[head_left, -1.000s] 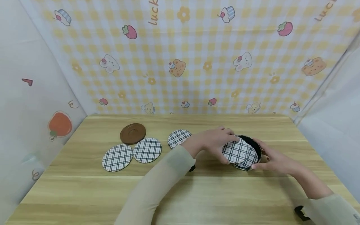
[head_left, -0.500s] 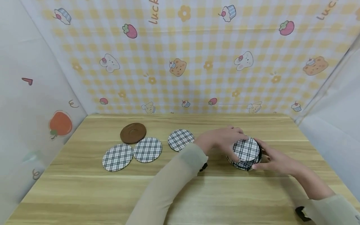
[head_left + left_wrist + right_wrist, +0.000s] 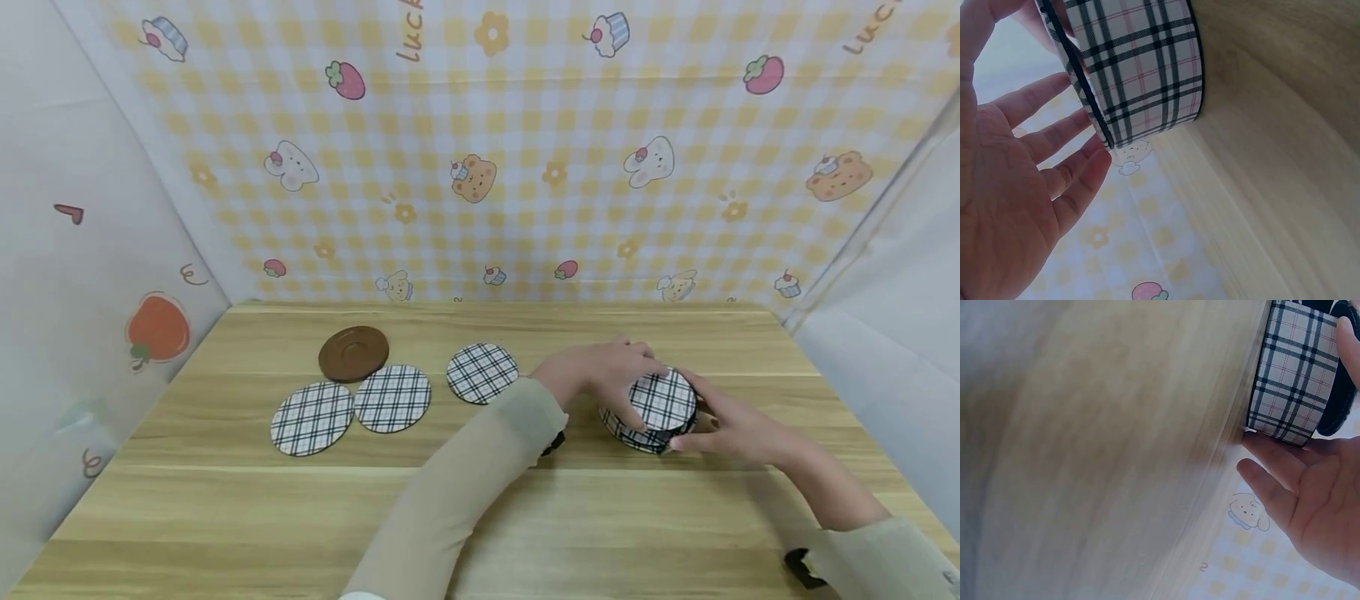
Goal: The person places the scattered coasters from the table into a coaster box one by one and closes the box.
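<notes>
Apparently fitting a plaid coaster (image 3: 663,400), pinched by left hand (image 3: 609,377), into four-o'clock plaid holder (image 3: 1141,69), gripped by right hand (image 3: 733,427); next, lower it level.

Left hand (image 3: 609,377), shifting rightward since a second ago; checked disc (image 3: 664,400) in its fingers, sliding from the left side of the round box (image 3: 636,439) to over its top, now mostly hiding the black inside; left sleeve (image 3: 465,475), following rightward; nearest loose coaster (image 3: 482,372), emerging more fully from behind the wrist.
</notes>
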`<move>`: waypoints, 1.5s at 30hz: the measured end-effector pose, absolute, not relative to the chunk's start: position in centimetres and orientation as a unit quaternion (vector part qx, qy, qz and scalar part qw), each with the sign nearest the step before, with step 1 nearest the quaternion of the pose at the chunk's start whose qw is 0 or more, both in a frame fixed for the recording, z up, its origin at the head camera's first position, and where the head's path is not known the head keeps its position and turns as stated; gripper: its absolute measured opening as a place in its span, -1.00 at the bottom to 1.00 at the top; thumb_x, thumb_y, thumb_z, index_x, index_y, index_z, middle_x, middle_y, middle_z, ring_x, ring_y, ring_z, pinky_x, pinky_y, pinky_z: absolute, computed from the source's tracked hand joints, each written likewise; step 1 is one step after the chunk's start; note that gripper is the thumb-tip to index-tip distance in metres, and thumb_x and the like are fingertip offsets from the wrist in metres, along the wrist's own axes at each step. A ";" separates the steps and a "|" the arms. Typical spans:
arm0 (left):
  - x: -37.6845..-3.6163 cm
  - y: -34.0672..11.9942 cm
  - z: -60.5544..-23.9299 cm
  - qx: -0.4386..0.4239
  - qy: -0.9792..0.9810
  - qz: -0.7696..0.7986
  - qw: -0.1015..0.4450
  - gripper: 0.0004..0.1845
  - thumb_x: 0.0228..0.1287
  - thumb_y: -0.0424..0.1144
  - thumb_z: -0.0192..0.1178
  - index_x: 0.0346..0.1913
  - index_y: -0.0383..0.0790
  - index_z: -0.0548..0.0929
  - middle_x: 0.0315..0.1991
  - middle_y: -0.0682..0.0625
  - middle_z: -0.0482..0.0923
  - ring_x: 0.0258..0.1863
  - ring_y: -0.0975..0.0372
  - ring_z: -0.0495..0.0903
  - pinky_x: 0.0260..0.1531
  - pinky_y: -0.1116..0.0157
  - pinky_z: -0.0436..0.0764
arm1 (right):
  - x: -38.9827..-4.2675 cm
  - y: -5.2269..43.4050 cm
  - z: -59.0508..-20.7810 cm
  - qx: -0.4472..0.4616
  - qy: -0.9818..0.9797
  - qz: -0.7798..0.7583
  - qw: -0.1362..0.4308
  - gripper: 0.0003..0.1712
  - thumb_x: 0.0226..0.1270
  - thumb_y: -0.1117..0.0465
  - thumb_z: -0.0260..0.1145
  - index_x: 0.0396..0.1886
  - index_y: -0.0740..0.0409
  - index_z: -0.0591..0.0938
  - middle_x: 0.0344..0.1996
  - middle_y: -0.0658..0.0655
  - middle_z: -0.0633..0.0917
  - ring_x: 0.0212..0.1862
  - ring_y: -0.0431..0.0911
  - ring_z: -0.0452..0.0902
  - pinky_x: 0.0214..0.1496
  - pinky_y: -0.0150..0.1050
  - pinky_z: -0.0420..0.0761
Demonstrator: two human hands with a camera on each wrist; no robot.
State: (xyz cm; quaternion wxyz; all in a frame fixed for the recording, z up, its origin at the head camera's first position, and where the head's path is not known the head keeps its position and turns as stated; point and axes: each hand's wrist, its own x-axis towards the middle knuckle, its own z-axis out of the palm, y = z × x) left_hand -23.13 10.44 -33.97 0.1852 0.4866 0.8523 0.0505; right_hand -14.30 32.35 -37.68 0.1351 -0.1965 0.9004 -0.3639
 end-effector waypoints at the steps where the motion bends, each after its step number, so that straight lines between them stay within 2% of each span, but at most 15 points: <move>1: -23.1 10.5 -34.0 0.485 0.853 0.050 0.186 -0.04 0.11 0.24 0.35 0.55 0.15 0.18 0.46 0.13 0.18 0.31 0.27 0.18 0.24 0.34 0.43 | -14.3 32.4 -37.7 -0.197 0.900 -0.364 0.135 0.18 0.26 0.16 0.43 0.54 0.47 -0.17 0.41 0.65 0.13 0.33 0.63 0.14 0.09 0.53 0.37; 7: -23.0 10.8 -34.3 0.479 0.857 0.047 0.182 -0.06 0.10 0.25 0.35 0.53 0.17 0.20 0.45 0.15 0.19 0.29 0.28 0.18 0.22 0.34 0.44 | -14.3 32.3 -37.7 -0.198 0.896 -0.371 0.141 0.17 0.27 0.17 0.42 0.54 0.46 -0.18 0.39 0.65 0.14 0.33 0.63 0.15 0.05 0.48 0.46; 20: -22.9 11.1 -35.3 0.491 0.858 0.012 0.148 -0.04 0.11 0.31 0.31 0.55 0.21 0.15 0.49 0.16 0.14 0.35 0.27 0.14 0.28 0.30 0.42 | -14.2 32.3 -37.6 -0.194 0.896 -0.370 0.149 0.17 0.30 0.16 0.40 0.55 0.45 -0.20 0.41 0.64 0.12 0.34 0.62 0.13 0.06 0.51 0.42; 28: -22.9 10.3 -35.4 0.501 0.852 0.035 0.147 -0.07 0.17 0.24 0.32 0.55 0.10 0.18 0.54 0.16 0.11 0.45 0.25 0.11 0.40 0.28 0.32 | -14.1 32.3 -37.6 -0.204 0.897 -0.368 0.132 0.16 0.27 0.18 0.42 0.53 0.50 -0.16 0.44 0.66 0.02 0.30 0.67 0.13 0.02 0.54 0.41; 35: -23.2 8.2 -34.9 0.505 0.845 0.072 0.161 -0.11 0.23 0.15 0.31 0.54 -0.01 0.20 0.52 0.08 0.18 0.48 0.23 0.17 0.43 0.37 0.25 | -14.1 32.3 -37.6 -0.204 0.897 -0.370 0.131 0.17 0.26 0.17 0.43 0.52 0.52 -0.16 0.43 0.67 0.02 0.29 0.67 0.15 0.06 0.55 0.37; 40: -23.7 6.0 -34.4 0.510 0.842 0.080 0.154 -0.13 0.25 0.12 0.30 0.53 -0.08 0.22 0.48 0.01 0.26 0.46 0.19 0.23 0.46 0.32 0.24 | -14.0 32.3 -37.6 -0.199 0.899 -0.368 0.130 0.19 0.25 0.16 0.44 0.53 0.51 -0.16 0.43 0.68 0.01 0.29 0.67 0.15 0.09 0.55 0.35; 45: -24.2 3.2 -34.3 0.479 0.858 0.088 0.162 -0.15 0.29 0.10 0.28 0.54 -0.10 0.20 0.51 -0.01 0.21 0.51 0.17 0.19 0.49 0.26 0.20 | -13.9 32.2 -37.5 -0.197 0.901 -0.365 0.130 0.20 0.23 0.16 0.45 0.54 0.48 -0.16 0.43 0.69 0.00 0.29 0.68 0.13 0.09 0.55 0.35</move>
